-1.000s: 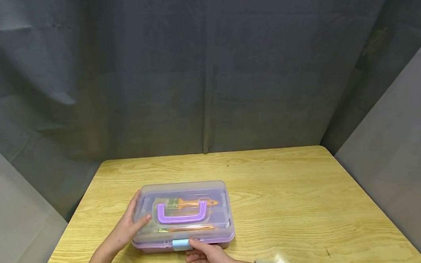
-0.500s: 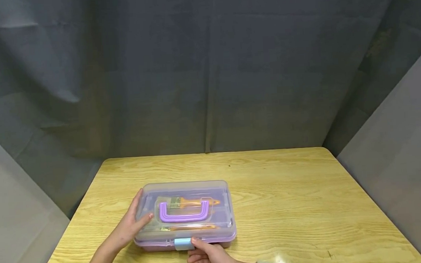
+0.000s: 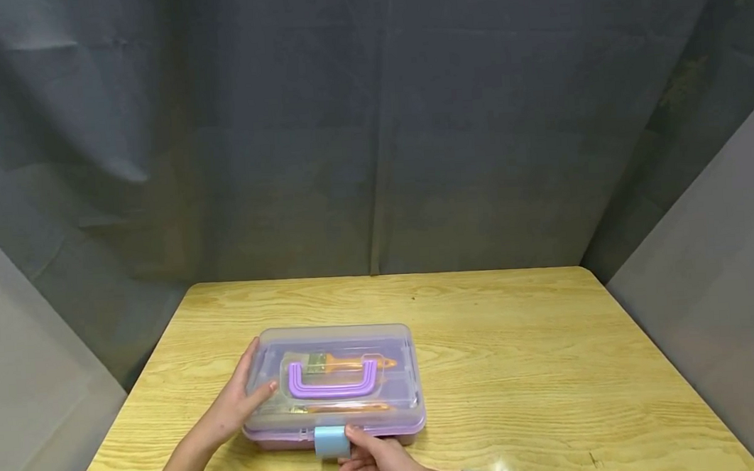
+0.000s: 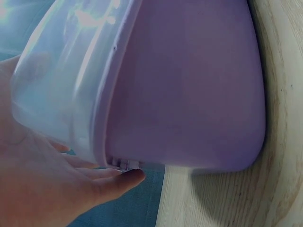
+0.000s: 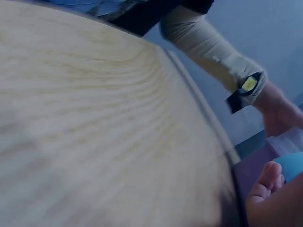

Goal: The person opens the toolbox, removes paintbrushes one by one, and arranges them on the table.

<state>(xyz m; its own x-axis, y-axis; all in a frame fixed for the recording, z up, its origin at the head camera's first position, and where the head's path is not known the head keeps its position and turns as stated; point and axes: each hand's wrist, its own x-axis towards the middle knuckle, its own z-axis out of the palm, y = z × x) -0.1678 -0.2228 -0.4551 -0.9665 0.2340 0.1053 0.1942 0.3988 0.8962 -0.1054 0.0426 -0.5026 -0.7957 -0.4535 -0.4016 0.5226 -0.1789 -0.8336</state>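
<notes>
The right hand [image 3: 370, 467], at 6 o'clock, is pinching the blue latch [image 3: 331, 441] of the purple box [image 3: 334, 387] lying on the tabletop [image 3: 518, 370]. At 9 o'clock, the left hand [image 3: 235, 406] is resting open on the lid [image 3: 398, 387]; steady pressing there should be helping.

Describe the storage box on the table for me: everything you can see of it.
The storage box is a rectangular plastic case: lilac base, clear lid, purple carry handle lying flat on top. Brushes with orange handles show through the lid. It sits flat on the wooden table, lid down. A light blue latch sits on the near side. The left hand holds its left end; the right hand touches the latch.
</notes>
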